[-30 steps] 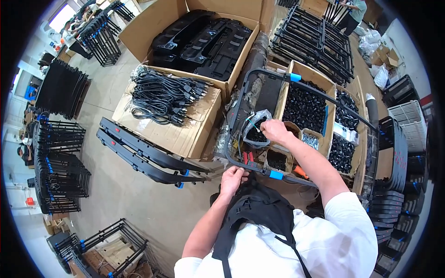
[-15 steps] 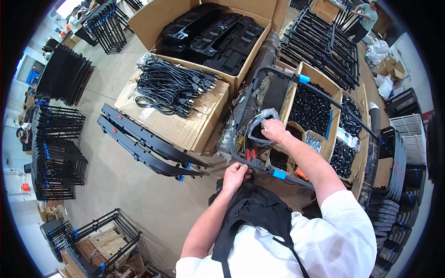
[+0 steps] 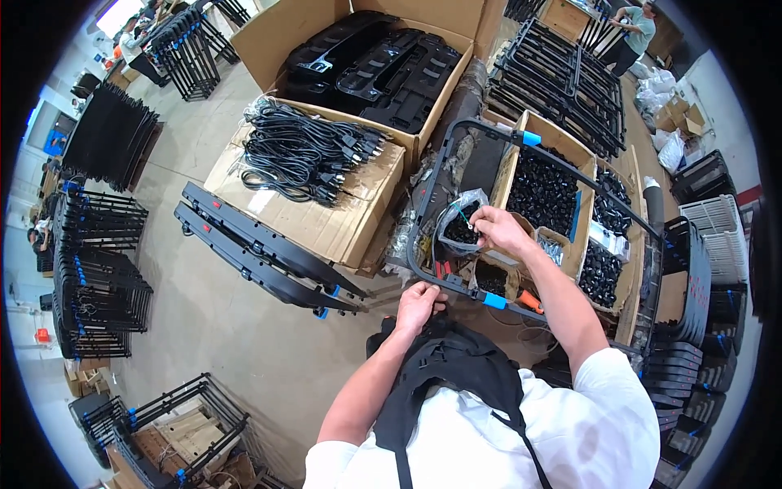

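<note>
A black tubular frame [image 3: 420, 213] with blue sleeves lies across the parts boxes in front of me. At its near left corner, the fingers of my left hand [image 3: 417, 308] are closed against the lower bar; what they pinch is hidden. My right hand [image 3: 501, 232] is raised inside the frame, thumb and fingers pinched together. A thin greenish wire [image 3: 463, 215] with a small pale end shows at these fingertips. Just beside them is a container lined with clear plastic [image 3: 474, 197], holding small black parts. An orange-handled tool [image 3: 530, 301] lies below my right forearm.
Cartons of small black parts [image 3: 542, 191] stand right of the frame. Bundled black power cords [image 3: 305, 155] lie on a carton at left, before a box of black plastic covers [image 3: 375, 69]. Two long black rails [image 3: 252, 244] jut out beside it. A co-worker [image 3: 635, 37] stands far right.
My right hand has drawn up and back from the plastic-lined container, slightly to the right, with the small wire at its fingertips. My left hand stays at the frame's corner.
</note>
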`<act>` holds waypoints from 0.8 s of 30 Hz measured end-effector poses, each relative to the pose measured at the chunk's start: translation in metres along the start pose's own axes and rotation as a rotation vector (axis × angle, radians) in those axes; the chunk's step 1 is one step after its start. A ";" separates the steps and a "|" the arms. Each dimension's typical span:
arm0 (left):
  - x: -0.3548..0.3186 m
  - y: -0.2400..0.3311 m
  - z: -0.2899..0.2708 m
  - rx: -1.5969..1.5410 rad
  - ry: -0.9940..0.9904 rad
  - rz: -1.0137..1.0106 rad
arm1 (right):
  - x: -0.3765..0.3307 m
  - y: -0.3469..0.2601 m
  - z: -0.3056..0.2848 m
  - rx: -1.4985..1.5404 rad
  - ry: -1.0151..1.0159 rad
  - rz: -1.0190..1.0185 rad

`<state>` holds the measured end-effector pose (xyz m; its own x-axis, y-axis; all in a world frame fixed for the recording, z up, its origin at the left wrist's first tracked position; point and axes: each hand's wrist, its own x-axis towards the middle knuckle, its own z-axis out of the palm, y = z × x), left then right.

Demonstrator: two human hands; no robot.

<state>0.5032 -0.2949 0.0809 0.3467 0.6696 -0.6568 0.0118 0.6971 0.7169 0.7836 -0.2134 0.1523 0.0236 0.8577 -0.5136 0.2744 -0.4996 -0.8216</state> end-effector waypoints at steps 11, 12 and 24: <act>0.009 -0.015 0.003 -0.218 -0.033 0.071 | -0.090 -0.005 0.146 -0.220 0.001 -0.444; 0.008 -0.016 0.008 -0.410 0.043 0.080 | -0.091 -0.001 0.149 -0.224 0.031 -0.460; 0.034 -0.047 -0.023 -0.342 -0.173 0.123 | -0.106 0.011 0.144 -0.289 -0.014 -0.514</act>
<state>0.4928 -0.2985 0.0195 0.4792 0.7206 -0.5011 -0.3422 0.6791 0.6494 0.6454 -0.3278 0.1619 -0.1936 0.9784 -0.0718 0.4985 0.0350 -0.8662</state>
